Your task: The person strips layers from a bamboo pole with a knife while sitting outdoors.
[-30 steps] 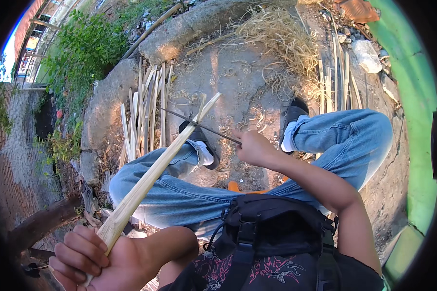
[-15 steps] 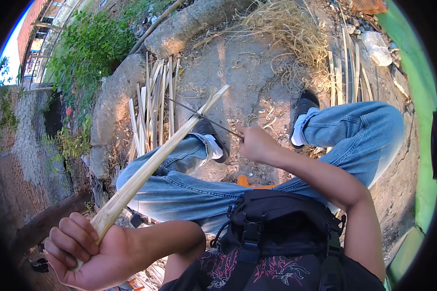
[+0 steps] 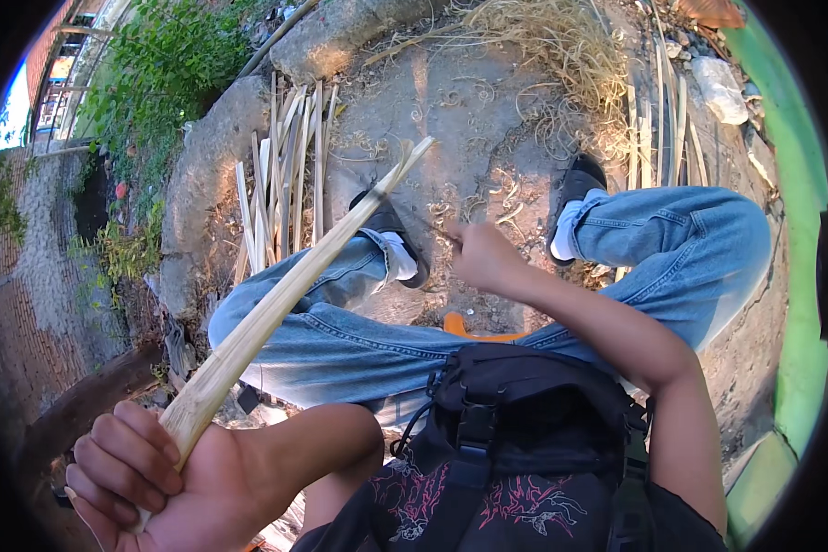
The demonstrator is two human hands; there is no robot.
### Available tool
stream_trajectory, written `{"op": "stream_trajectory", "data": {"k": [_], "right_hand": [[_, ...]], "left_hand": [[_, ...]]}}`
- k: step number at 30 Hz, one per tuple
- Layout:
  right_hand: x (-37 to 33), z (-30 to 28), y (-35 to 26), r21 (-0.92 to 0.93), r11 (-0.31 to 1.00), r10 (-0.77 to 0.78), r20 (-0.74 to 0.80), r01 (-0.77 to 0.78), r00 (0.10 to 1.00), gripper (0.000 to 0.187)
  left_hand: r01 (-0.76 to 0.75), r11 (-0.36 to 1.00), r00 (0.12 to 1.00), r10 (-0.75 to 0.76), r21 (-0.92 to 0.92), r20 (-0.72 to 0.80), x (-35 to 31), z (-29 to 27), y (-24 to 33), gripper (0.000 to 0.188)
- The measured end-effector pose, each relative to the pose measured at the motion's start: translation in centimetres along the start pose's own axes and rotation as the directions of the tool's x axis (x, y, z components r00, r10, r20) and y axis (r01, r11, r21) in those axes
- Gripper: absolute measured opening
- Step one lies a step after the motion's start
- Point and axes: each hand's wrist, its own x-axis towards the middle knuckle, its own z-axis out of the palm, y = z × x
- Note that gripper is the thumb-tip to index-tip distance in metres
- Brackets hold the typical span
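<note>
My left hand (image 3: 189, 483) is closed around the thick lower end of a long pale wooden strip (image 3: 276, 308). The strip slants up and to the right over my left knee, and a thin curl lifts near its far tip. My right hand (image 3: 489, 259) is closed on the handle of a thin dark knife (image 3: 423, 219). Smeared by motion, the blade points toward the strip's upper part; I cannot tell whether it touches the wood.
Several cut strips (image 3: 290, 175) lie beyond my left knee, with more strips (image 3: 653, 138) on the far right. A heap of shavings (image 3: 561, 55) sits at the back. Stone blocks (image 3: 202, 166) edge the left; a green wall (image 3: 791, 212) bounds the right. Below me shows an orange seat edge (image 3: 455, 324).
The knife has gone from sharp to blurred, and my right hand sits slightly higher in view. My left hand and the strip have shifted slightly left. Both grips stay the same.
</note>
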Motion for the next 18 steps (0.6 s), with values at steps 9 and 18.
{"op": "stream_trajectory", "data": {"k": [9,18], "right_hand": [[0.0,1.5,0.4,-0.026,0.966,-0.259,-0.192,0.259,0.947,0.041],[1.3,1.1,2.1,-0.104,0.983,-0.170,-0.168,0.154,0.971,0.049]], "left_hand": [[-0.075,0.990,0.986,0.092,0.122,-0.138,-0.1,1.0,-0.4,0.034],[-0.035,0.999,0.999,0.035,0.011,-0.023,0.7,-0.2,-0.8,0.034]]}}
